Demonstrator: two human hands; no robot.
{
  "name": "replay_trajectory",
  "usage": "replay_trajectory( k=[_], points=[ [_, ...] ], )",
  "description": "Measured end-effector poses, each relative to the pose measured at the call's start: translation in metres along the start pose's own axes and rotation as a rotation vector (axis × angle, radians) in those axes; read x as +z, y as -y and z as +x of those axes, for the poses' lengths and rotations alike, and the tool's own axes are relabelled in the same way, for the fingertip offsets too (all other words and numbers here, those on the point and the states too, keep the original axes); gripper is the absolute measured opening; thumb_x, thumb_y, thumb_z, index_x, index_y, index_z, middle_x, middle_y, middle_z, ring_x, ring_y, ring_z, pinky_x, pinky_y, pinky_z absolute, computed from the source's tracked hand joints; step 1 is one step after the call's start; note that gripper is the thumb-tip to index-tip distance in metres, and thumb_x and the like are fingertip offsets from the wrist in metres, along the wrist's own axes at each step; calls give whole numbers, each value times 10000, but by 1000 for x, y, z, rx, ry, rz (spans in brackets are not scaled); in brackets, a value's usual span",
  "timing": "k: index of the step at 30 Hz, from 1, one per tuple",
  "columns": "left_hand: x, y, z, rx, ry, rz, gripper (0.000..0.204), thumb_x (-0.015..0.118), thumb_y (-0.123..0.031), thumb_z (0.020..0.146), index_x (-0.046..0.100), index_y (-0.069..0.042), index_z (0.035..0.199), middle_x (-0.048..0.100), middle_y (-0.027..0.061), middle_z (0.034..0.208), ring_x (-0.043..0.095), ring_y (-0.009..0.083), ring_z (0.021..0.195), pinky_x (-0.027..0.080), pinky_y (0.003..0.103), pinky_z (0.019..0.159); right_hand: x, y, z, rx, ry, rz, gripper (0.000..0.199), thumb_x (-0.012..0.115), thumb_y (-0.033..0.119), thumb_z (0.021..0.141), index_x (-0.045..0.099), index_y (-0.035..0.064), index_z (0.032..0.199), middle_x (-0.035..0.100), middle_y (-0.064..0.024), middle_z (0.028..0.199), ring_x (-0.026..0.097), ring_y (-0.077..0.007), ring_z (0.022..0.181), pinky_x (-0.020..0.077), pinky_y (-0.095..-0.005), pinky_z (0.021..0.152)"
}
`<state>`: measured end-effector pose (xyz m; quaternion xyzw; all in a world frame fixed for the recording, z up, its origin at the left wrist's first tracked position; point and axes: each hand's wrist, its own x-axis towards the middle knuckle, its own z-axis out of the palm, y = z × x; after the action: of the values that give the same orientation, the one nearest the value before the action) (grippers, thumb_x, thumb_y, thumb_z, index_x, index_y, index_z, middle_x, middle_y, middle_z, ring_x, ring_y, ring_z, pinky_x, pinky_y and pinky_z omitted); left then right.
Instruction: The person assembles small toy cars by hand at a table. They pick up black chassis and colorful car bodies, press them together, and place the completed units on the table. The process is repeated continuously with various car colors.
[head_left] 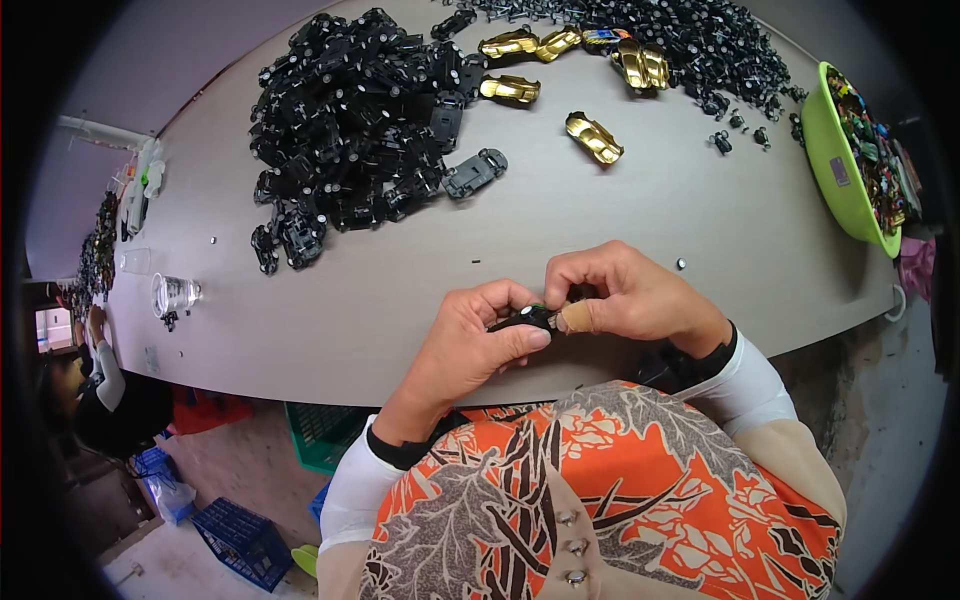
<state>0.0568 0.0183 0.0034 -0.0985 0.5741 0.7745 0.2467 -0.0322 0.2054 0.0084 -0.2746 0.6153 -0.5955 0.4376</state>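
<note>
The grip of the left hand (455,340) grasps a black car (537,317) to the near right of the heap (340,130) on the tabletop (560,215); the right hand (640,300) works its end, its hold hidden. This car seems unfinished. Gold cars (594,138) and wheels (720,60) right of the heap suggest much remains; which heaped pieces are done, I cannot tell.
</note>
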Motion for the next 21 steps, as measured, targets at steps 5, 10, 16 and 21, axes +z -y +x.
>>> replay_trajectory(
  k=[5, 10, 16, 21],
  points=[
    [5, 7, 1, 112, -90, 125, 171, 670, -77, 778, 586, -13, 913, 588, -3, 725, 513, 27, 583, 383, 148, 492, 9, -7, 4, 22, -94, -193, 77, 627, 47, 738, 575, 5, 777, 513, -37, 608, 444, -90, 581, 369, -264, 525],
    [1, 15, 2, 124, -122, 194, 152, 628, -131, 823, 589, -12, 909, 596, 15, 723, 520, 40, 566, 392, 157, 476, 14, -15, 6, -8, -100, -343, 82, 626, 58, 786, 564, 14, 815, 550, 28, 704, 439, -40, 626, 361, -205, 544],
    [-6, 5, 0, -51, -126, -235, 438, 376, -335, 958, 569, 57, 962, 630, 178, 741, 572, 149, 472, 423, 209, 352, 3, -9, 11, 150, -20, 225, 122, 643, 138, 801, 583, 49, 858, 559, 33, 699, 446, -21, 509, 323, -174, 435],
    [-4, 7, -9, -11, -100, -299, 571, 272, -399, 971, 556, 95, 996, 629, 247, 814, 607, 208, 508, 483, 257, 394, 4, -11, 10, 169, 16, 199, 109, 611, 120, 809, 591, 43, 883, 570, 28, 696, 452, -16, 512, 331, -164, 441]
  ],
)
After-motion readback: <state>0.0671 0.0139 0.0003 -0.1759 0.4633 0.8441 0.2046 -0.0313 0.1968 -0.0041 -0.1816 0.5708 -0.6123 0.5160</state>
